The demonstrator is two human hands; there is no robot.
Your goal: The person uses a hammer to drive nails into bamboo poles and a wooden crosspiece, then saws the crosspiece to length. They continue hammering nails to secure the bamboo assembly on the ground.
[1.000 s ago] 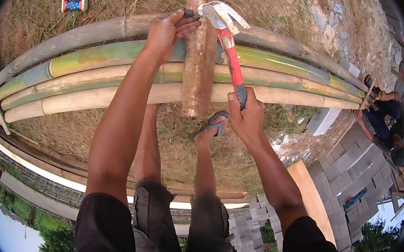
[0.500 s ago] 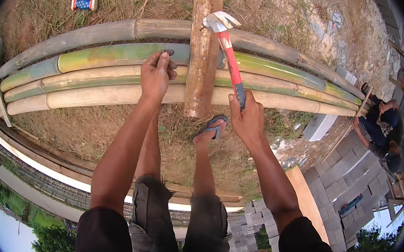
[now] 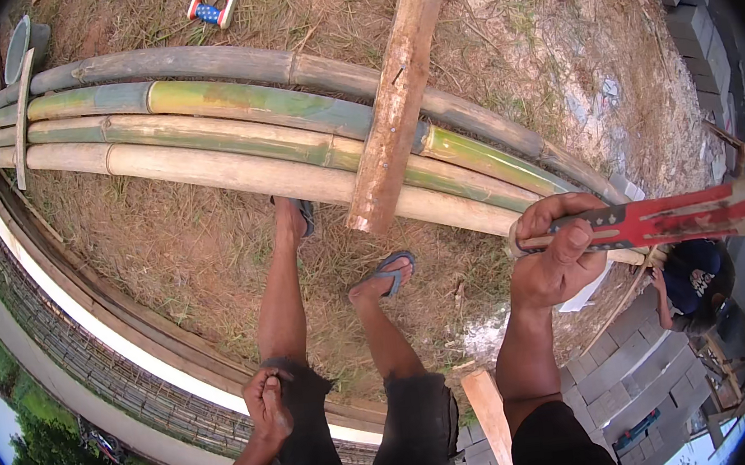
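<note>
My right hand (image 3: 559,254) is wrapped round the grip of a hammer (image 3: 689,216) with a red and dark handle, raised high at the right; its head is lost at the dark rim. By my knee, my left hand (image 3: 269,399) is closed, thumb over the fingers, and whatever it holds is hidden. Across several bamboo poles (image 3: 223,103) lies a wooden plank (image 3: 400,107). A nail (image 3: 397,76) sticks up at a slant from the plank over the farthest pole. Smaller nail heads show lower on the plank.
A thin wooden strip (image 3: 22,124) crosses the poles' left end, beside a grey bucket (image 3: 26,46). A starred and striped saw handle (image 3: 217,2) lies on the dry grass. Another person (image 3: 695,280) crouches at the right near grey blocks (image 3: 631,360).
My right hand has swung the hammer up and right, off the plank. My left hand has drawn back from the poles to my knee. The view has shifted.
</note>
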